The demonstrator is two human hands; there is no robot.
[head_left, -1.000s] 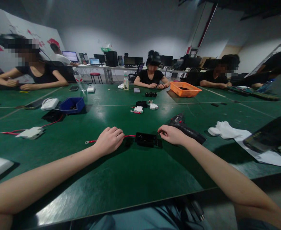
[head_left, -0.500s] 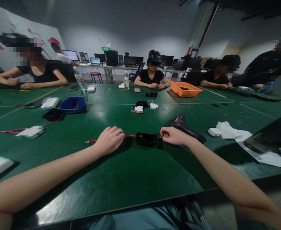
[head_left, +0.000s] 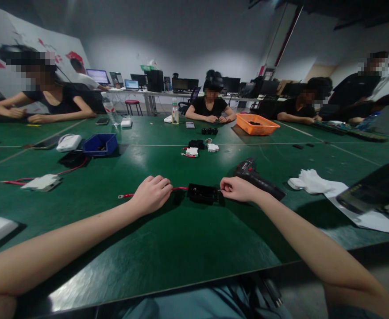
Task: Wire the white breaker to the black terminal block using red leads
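Observation:
A black rectangular plastic housing (head_left: pixel 202 193) lies on the green table in front of me. From its left side runs a red wire (head_left: pixel 180 188), which passes under my left hand (head_left: pixel 152 193) and ends in a metal ring terminal (head_left: pixel 121 196). The fingers of that hand are closed on the wire. At the housing's right end my right hand (head_left: pixel 238 189) pinches something small; a bit of metal shows at the fingertips, but its kind is hidden. Just behind this hand rests a black power screwdriver (head_left: pixel 256 177).
Left lie a white module (head_left: pixel 43 182) with red wires and a blue bin (head_left: pixel 100 145). Ahead are more white modules (head_left: pixel 191 152) and an orange basket (head_left: pixel 256 125). Crumpled white tissue (head_left: pixel 313 180) and a dark object (head_left: pixel 373 186) lie right. Co-workers sit around the table.
My right hand has shifted very slightly left, toward the housing. My left hand stays in place. At the far right, a standing person has moved and straightened up.

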